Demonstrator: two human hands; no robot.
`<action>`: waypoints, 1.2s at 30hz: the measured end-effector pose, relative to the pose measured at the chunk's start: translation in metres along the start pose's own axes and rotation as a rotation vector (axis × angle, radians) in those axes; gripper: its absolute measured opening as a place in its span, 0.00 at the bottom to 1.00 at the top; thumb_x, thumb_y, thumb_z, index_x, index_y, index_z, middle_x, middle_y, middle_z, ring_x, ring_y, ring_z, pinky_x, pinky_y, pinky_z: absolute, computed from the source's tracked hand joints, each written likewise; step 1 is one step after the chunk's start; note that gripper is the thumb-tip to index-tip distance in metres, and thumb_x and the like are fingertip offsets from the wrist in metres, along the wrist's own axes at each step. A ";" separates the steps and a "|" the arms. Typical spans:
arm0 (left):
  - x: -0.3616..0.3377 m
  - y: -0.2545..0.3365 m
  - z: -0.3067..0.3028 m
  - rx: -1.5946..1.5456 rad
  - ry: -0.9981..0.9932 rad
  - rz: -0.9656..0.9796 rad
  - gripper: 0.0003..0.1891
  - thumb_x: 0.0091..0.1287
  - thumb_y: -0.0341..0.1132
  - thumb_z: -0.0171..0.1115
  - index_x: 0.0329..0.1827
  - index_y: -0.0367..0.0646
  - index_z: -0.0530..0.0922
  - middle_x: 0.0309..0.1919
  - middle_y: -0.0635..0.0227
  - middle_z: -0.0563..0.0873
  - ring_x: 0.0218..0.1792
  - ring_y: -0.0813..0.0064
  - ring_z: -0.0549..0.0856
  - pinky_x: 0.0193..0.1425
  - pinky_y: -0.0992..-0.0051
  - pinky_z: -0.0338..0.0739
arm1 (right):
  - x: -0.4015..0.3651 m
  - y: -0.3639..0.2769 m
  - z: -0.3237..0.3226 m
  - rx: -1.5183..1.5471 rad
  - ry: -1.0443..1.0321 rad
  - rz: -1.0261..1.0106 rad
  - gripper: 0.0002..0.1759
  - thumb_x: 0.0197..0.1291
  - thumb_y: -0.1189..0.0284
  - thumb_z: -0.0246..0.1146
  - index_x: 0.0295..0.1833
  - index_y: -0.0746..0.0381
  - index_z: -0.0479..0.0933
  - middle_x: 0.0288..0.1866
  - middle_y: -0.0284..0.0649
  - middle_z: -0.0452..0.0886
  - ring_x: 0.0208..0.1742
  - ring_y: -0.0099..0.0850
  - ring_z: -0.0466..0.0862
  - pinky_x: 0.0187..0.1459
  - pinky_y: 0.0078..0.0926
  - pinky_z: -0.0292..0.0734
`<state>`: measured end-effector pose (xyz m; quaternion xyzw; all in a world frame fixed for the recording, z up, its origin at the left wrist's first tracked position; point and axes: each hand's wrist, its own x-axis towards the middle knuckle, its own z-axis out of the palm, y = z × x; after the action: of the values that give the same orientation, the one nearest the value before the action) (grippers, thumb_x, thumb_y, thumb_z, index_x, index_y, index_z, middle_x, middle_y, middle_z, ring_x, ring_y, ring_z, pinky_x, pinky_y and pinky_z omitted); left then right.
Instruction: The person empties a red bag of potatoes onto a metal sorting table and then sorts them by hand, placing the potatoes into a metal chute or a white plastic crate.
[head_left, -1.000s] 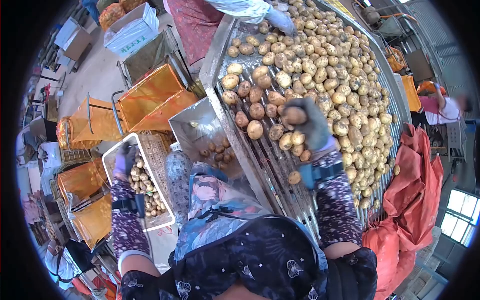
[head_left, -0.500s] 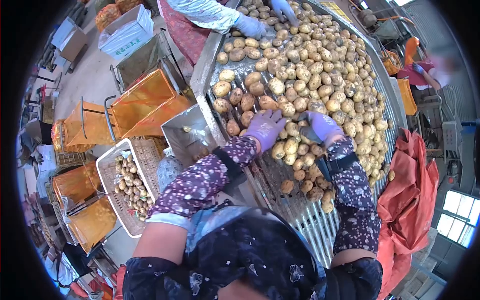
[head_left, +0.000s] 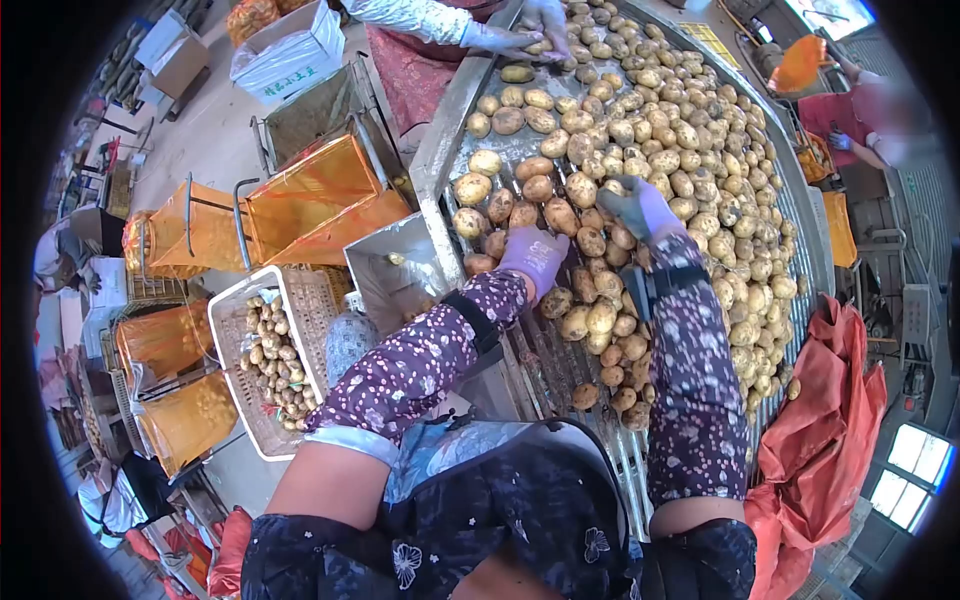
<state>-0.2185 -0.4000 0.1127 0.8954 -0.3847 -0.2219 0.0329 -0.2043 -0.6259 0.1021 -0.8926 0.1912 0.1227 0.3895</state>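
Potatoes [head_left: 690, 165] lie heaped on a slatted metal sorting table [head_left: 560, 385]. My left hand [head_left: 537, 257], in a purple glove, rests among loose potatoes near the table's left edge, its fingers curled downward and their tips hidden. My right hand [head_left: 640, 208], in a purple glove with a grey palm, is over the pile a little farther out. Its fingers are bent around a potato [head_left: 612, 188], of which only a part shows. Larger potatoes [head_left: 560, 216] lie between the two hands.
Beside the table's left edge is a metal chute [head_left: 395, 265]; a white basket of potatoes [head_left: 222, 330] stands left. Orange mesh bags [head_left: 310, 200] hang on frames. Across the table a co-worker's gloved hands [head_left: 520, 35] handle potatoes. Red sheeting [head_left: 815, 420] drapes at right.
My right hand has moved forward and left over the pile. My left hand's fingers have gone from spread to curled. The co-worker's hands have come together.
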 end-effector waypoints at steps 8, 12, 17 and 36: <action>-0.083 -0.019 -0.019 -2.523 0.084 0.120 0.19 0.76 0.44 0.53 0.63 0.43 0.73 0.55 0.64 0.82 0.56 0.67 0.82 0.60 0.63 0.79 | -0.139 -0.114 0.048 0.051 0.211 -0.654 0.26 0.51 0.76 0.73 0.58 0.59 0.78 0.57 0.50 0.76 0.59 0.49 0.79 0.60 0.39 0.78; -0.092 -0.082 0.041 -2.834 0.183 0.076 0.21 0.77 0.50 0.48 0.58 0.44 0.76 0.54 0.61 0.82 0.54 0.63 0.82 0.59 0.59 0.79 | -0.139 -0.143 0.112 -0.390 0.173 -0.795 0.35 0.53 0.66 0.72 0.69 0.53 0.71 0.73 0.60 0.64 0.67 0.59 0.73 0.65 0.47 0.72; -0.098 -0.206 0.010 -2.827 0.479 0.504 0.15 0.76 0.48 0.49 0.42 0.46 0.72 0.39 0.66 0.76 0.38 0.67 0.75 0.48 0.61 0.76 | -0.151 -0.150 0.109 -0.151 0.044 -0.805 0.32 0.56 0.71 0.69 0.67 0.60 0.71 0.70 0.63 0.67 0.68 0.58 0.72 0.66 0.45 0.72; -0.056 -0.043 0.019 -1.733 0.309 0.064 0.19 0.74 0.38 0.59 0.67 0.48 0.74 0.50 0.66 0.84 0.50 0.74 0.83 0.55 0.73 0.78 | 0.039 -0.051 0.042 -0.592 0.273 -0.216 0.15 0.66 0.63 0.61 0.52 0.61 0.80 0.42 0.53 0.86 0.45 0.52 0.85 0.47 0.45 0.81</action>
<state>-0.2315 -0.3287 0.1065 0.5642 -0.0969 -0.3112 0.7586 -0.1505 -0.5730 0.0930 -0.9902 0.1019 0.0101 0.0951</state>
